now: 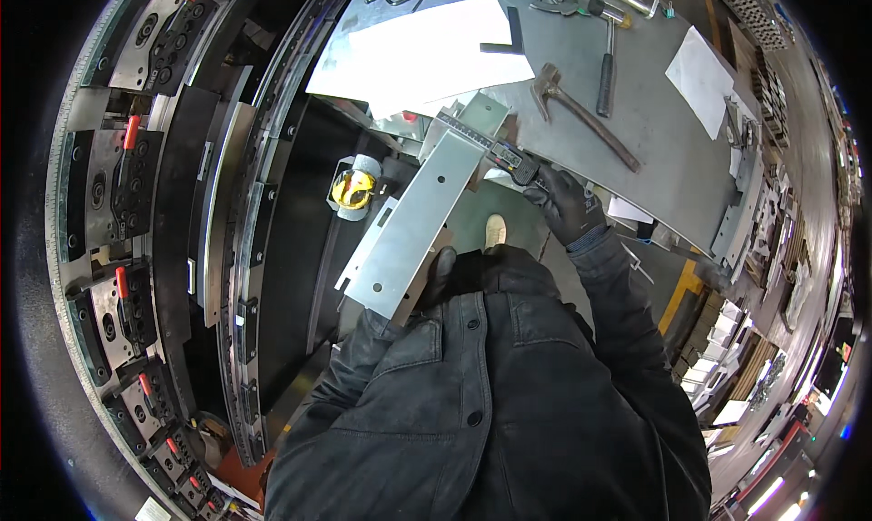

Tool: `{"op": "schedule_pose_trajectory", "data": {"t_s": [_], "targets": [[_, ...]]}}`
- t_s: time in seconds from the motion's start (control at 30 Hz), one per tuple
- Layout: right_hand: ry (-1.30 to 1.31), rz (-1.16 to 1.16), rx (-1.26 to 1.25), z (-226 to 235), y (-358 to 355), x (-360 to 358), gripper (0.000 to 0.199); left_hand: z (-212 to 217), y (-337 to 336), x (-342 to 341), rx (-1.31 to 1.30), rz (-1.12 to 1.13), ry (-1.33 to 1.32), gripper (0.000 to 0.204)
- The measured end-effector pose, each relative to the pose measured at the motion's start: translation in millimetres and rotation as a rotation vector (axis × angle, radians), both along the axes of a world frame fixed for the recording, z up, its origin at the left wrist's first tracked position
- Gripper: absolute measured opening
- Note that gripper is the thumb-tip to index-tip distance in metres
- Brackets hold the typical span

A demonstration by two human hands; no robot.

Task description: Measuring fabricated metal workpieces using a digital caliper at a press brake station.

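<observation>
A bent grey sheet-metal part (413, 217) with round holes and notched edges slants up in front of my chest. My left hand (442, 271), in a dark glove, is closed round its lower right side; part of that hand is hidden behind the metal. My gloved right hand (570, 210) grips a digital caliper (510, 160) by its display end. The caliper's beam lies across the part's upper end, close to the table's near corner. Whether both jaws touch the metal cannot be made out.
A grey worktable (654, 148) carries a claw hammer (590, 121), a second hammer (606, 76), pliers (560, 5), a black square (510, 35) and white paper sheets (427, 53). On the left runs a machine with red-handled clamps (130, 139). A yellow round object (352, 189) sits beside it.
</observation>
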State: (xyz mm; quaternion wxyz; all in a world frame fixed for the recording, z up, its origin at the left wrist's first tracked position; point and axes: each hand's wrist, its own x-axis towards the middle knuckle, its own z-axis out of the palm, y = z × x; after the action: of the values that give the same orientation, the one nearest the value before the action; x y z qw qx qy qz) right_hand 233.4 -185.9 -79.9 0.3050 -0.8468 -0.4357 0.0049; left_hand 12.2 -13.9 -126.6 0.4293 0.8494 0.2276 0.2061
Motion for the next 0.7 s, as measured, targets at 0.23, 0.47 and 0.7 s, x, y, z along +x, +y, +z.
{"op": "schedule_pose_trajectory", "data": {"t_s": [0.23,0.47,0.7], "targets": [[0.117,-0.003,-0.143,6.0,0.7,3.4,0.042,-12.3,-0.2,-4.3,0.248,0.022,0.094,0.032],[0.117,-0.051,-0.192,-14.6,-1.6,4.8,0.05,-9.7,9.4,-21.0,0.214,-0.044,0.081,0.036],[0.063,-0.068,-0.204,7.4,3.7,-1.5,0.045,-23.1,13.6,6.0,0.059,-0.042,-0.003,0.038]]}}
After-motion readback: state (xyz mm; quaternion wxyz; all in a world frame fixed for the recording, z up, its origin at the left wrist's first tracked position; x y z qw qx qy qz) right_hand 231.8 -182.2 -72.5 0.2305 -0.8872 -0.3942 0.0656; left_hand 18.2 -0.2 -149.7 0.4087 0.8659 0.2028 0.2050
